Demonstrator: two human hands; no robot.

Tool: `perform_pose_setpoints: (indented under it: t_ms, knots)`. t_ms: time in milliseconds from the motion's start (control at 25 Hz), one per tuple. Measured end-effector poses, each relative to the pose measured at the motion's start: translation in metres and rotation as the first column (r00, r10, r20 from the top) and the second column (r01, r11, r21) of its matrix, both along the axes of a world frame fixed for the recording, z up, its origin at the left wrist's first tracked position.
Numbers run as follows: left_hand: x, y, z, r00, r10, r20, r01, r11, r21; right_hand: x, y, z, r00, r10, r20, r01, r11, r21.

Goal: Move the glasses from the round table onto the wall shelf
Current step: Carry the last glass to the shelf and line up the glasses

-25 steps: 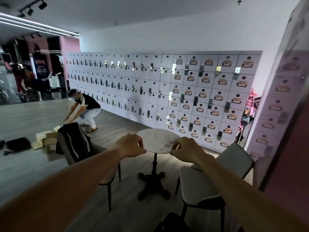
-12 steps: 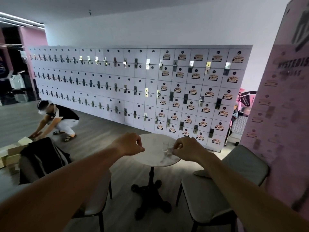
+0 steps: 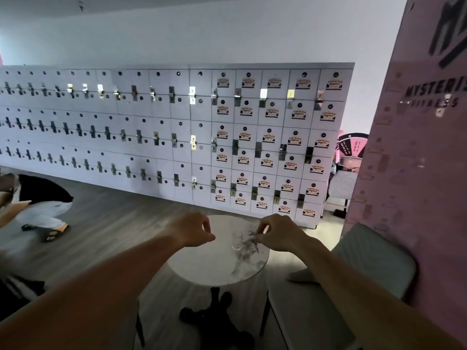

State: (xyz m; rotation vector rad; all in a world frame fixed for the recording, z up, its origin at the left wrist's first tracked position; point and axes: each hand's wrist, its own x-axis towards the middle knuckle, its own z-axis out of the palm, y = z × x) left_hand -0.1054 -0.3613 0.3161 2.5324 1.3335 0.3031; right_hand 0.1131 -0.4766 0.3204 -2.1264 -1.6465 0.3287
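- While both of your arms reach forward over the round table (image 3: 202, 269), your left hand (image 3: 193, 232) hangs above its left part with the fingers curled in toward the thumb and nothing between them.
- Your right hand (image 3: 278, 233) is over the right part of the tabletop, thumb and forefinger pinched close together; whether they grip anything cannot be told, as that spot is blurred.
- One clear drinking glass (image 3: 237, 239) stands upright on the white tabletop, between your two hands and just left of your right fingertips. Contact with the glass cannot be confirmed.
- A second glass is not clearly resolved; a grey smear lies on the tabletop beside the first one.
- A padded chair (image 3: 374, 263) stands to the right of the table, against a pink panel (image 3: 417, 160).
- A wall of white lockers (image 3: 177, 137) fills the background.
- Another person (image 3: 43, 205) crouches on the wood floor at far left, well apart from the table.
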Motion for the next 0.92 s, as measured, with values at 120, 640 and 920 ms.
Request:
perform_pose_setpoints:
  t_ms: [120, 640, 920]
  knots:
    - [0.034, 0.055, -0.001, 1.0, -0.019, -0.011, 0.019, 1.0, -0.014, 0.032, 0.053, -0.002, 1.0, -0.017, 0.003, 0.017, 1.0, -0.017]
    - [0.15, 0.261, -0.064, 0.993, -0.098, -0.069, 0.09, 0.989, -0.118, 0.14, 0.239, -0.057, 0.993, -0.106, -0.046, 0.099, 0.984, -0.145]
    - [0.207, 0.368, -0.178, 0.97, -0.19, -0.151, 0.131, 0.935, -0.331, 0.177, 0.339, -0.154, 0.984, -0.157, -0.082, 0.126, 0.947, -0.297]
